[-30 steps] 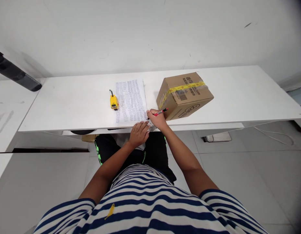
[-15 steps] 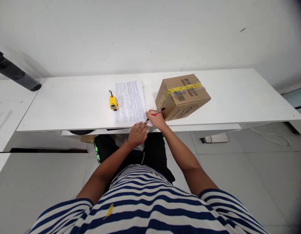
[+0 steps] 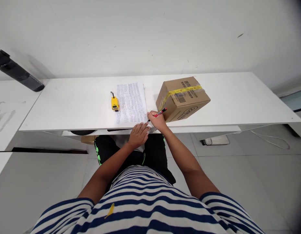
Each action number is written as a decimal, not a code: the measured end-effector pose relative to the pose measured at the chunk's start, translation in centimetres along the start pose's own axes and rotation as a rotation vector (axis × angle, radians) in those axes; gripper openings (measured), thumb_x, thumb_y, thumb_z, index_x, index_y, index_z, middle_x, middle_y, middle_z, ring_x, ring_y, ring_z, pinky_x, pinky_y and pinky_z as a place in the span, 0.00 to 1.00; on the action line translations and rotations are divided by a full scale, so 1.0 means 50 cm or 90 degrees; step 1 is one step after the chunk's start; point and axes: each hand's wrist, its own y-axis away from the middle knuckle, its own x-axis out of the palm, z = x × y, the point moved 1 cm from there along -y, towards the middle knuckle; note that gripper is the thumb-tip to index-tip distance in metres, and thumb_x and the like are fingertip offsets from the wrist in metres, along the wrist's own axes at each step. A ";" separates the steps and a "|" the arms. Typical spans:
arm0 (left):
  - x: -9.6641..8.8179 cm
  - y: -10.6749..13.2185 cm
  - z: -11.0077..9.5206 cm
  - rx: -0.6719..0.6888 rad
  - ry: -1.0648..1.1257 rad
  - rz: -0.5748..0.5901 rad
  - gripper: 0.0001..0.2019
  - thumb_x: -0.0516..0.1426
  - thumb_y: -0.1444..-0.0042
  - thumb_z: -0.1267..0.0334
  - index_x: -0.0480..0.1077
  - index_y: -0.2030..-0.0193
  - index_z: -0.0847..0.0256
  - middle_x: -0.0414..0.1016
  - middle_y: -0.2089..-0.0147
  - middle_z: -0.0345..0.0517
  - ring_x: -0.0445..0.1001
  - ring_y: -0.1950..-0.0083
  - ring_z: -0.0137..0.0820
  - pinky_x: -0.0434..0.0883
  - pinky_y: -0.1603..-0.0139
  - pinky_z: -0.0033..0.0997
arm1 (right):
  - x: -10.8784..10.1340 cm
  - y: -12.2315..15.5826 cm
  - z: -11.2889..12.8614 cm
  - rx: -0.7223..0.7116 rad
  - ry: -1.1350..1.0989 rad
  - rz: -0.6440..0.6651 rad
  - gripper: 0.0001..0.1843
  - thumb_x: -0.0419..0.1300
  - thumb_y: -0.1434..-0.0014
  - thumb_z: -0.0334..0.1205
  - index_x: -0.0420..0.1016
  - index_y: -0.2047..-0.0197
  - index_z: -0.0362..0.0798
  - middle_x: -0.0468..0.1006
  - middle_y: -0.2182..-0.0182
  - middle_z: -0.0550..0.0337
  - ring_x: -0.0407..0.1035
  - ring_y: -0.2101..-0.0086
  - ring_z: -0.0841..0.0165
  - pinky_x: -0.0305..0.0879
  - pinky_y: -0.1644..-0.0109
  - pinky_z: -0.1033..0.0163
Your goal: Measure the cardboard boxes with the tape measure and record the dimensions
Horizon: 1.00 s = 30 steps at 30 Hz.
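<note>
Gripping the red pen (image 3: pixel 161 112) in the curled right hand (image 3: pixel 157 121), apparently for tip control, while laying the left hand (image 3: pixel 138 135) flat, grasping nothing visible, against the paper (image 3: pixel 131 102) just ahead, presumably for steadying.

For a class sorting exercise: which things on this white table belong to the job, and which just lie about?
Apparently in use:
red and black pen, in the right hand
white paper covered in writing, left hand at its near edge

Apparently lying about:
yellow and black tape measure
yellow-taped brown cardboard box
</note>
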 end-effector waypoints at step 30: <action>-0.020 -0.004 -0.005 0.027 -0.029 0.032 0.19 0.54 0.34 0.61 0.74 0.38 0.58 0.75 0.35 0.52 0.71 0.31 0.41 0.64 0.29 0.45 | -0.004 0.004 -0.011 -0.015 -0.012 -0.026 0.24 0.55 0.43 0.51 0.47 0.82 0.53 0.49 0.83 0.69 0.49 0.78 0.73 0.48 0.72 0.63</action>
